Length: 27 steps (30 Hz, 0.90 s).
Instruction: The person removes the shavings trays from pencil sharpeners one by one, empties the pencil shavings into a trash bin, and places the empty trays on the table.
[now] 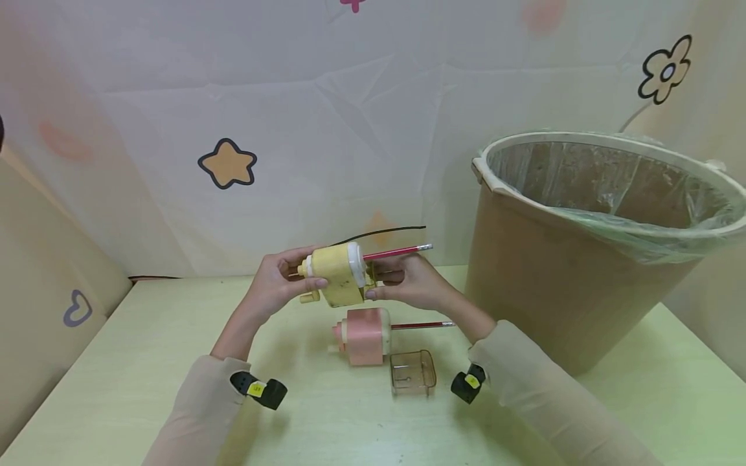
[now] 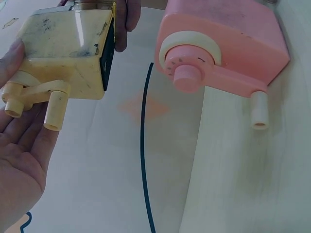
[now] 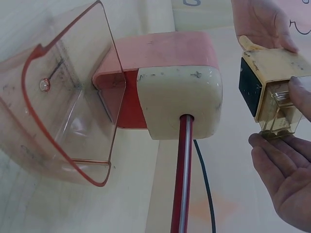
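My left hand (image 1: 272,285) grips a yellow crank pencil sharpener (image 1: 333,272) by its crank end, raised above the table. A red pencil (image 1: 396,253) sticks out of the sharpener's white face. From the other side, my right hand (image 1: 415,283) pinches the see-through yellow shavings drawer (image 3: 281,116), which juts partly out of the body. Below them a pink pencil sharpener (image 1: 364,343) rests on the table with another red pencil (image 1: 419,325) in it. Its see-through pinkish drawer (image 1: 428,374) lies beside it, detached. The pink crank (image 2: 228,82) shows in the left wrist view.
A large brown bin (image 1: 524,278) with a plastic liner stands at the right, its rim above the right forearm. A patterned cloth (image 1: 291,162) hangs behind the table (image 1: 326,421). One dark cord (image 1: 384,231) runs against the cloth.
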Tool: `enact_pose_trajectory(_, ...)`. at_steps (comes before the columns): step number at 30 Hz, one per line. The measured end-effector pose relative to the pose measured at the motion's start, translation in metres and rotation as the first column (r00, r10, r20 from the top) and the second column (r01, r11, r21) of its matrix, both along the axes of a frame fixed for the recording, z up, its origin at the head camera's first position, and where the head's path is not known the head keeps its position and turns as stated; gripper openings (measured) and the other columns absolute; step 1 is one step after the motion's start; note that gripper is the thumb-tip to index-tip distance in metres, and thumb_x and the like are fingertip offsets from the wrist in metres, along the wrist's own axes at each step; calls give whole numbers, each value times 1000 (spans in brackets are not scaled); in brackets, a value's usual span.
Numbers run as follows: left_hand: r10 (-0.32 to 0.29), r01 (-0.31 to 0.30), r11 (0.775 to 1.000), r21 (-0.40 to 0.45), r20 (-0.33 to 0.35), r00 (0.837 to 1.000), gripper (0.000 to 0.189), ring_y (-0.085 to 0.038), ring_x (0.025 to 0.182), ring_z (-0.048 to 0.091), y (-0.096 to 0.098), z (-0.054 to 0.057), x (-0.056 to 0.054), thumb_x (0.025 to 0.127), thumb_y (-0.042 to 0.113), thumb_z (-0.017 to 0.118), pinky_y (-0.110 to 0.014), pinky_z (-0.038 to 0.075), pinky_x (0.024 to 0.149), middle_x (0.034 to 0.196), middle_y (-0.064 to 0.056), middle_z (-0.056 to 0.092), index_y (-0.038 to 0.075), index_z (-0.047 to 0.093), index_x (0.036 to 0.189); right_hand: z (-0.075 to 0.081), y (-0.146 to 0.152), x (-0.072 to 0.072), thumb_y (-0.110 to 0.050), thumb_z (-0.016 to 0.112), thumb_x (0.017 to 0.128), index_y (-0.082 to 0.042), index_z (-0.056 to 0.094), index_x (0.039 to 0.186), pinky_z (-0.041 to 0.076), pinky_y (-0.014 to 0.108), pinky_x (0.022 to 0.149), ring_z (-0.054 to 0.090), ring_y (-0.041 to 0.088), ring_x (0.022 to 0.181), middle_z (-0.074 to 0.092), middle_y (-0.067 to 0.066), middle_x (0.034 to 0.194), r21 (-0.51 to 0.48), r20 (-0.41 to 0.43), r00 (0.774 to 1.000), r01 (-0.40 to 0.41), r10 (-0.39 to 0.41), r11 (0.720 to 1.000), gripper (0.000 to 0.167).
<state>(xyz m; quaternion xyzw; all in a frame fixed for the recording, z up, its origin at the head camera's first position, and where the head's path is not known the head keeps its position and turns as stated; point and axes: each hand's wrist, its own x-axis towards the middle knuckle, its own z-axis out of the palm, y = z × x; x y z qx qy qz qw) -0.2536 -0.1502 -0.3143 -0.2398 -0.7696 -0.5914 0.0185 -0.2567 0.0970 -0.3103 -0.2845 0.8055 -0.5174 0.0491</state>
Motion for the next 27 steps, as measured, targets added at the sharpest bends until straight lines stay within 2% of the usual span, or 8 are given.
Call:
enact_pose_trajectory(9,0,0,1000,-6,-7,1000,53,-18,85,62,-1,1,-1,75,3,72,-26,51,72,109,-20,60,-2,53,124,2,3,1,-4,73,75,7,55,120,49,32,82,59,32,103,58,24,115,1,-16,1000,-14,14,1000,50)
enact_pose_trajectory(16,32,-32,999,16,-2,999,53,-12,83,62,-10,-2,-1,77,-1,69,-24,50,69,105,-12,61,-3,50,126,2,14,1,-12,73,77,6,49,127,48,35,85,57,29,108,56,20,121,59,-12,997,70,-70,996,57)
enact_pose_trajectory(20,31,-30,999,20,-4,1000,53,-12,83,62,-13,-2,-2,78,0,68,-25,50,69,104,-8,61,-4,49,127,2,13,0,-16,73,78,5,47,128,47,35,87,56,29,109,55,19,123,76,-18,997,75,-74,994,60)
enact_pose_trajectory(27,40,-40,999,1,7,999,54,-13,83,62,-15,-3,-2,78,1,69,-25,50,71,107,-13,60,-2,49,127,0,13,1,-16,73,78,6,47,128,48,34,85,57,30,108,56,21,121,72,-21,996,90,-89,993,60)
